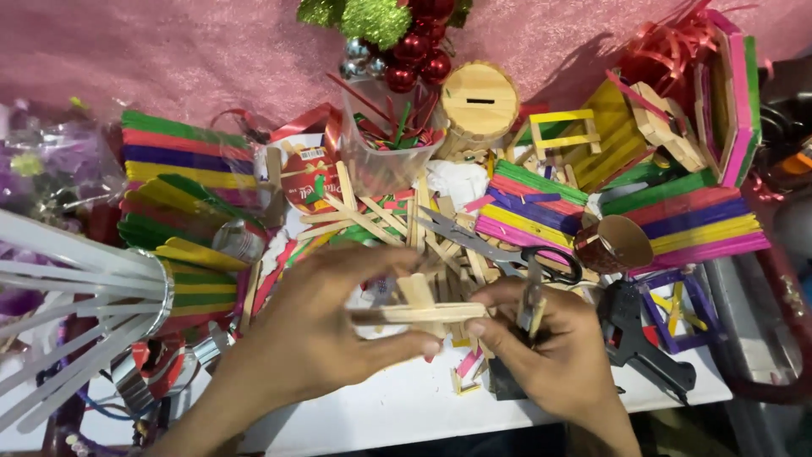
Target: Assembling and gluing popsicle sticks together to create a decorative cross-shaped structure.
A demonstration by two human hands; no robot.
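Note:
My left hand [326, 326] and my right hand [554, 351] both grip a small piece made of plain wooden craft sticks [419, 311], held flat between them above the table's front. The left thumb and fingers pinch its left end. The right thumb presses its right end, and a metal clip or tool [531, 305] also stands up in the right hand. Scissors [499, 250] lie just behind the hands on a heap of loose plain sticks [381, 220].
Stacks of coloured sticks [182, 156] lie left and right [698, 224]. A clear cup of sticks [389, 140], a round wooden money box [480, 101], baubles [414, 46], a black glue gun [639, 338] and white stick bundle [76, 288] crowd the white table [397, 410].

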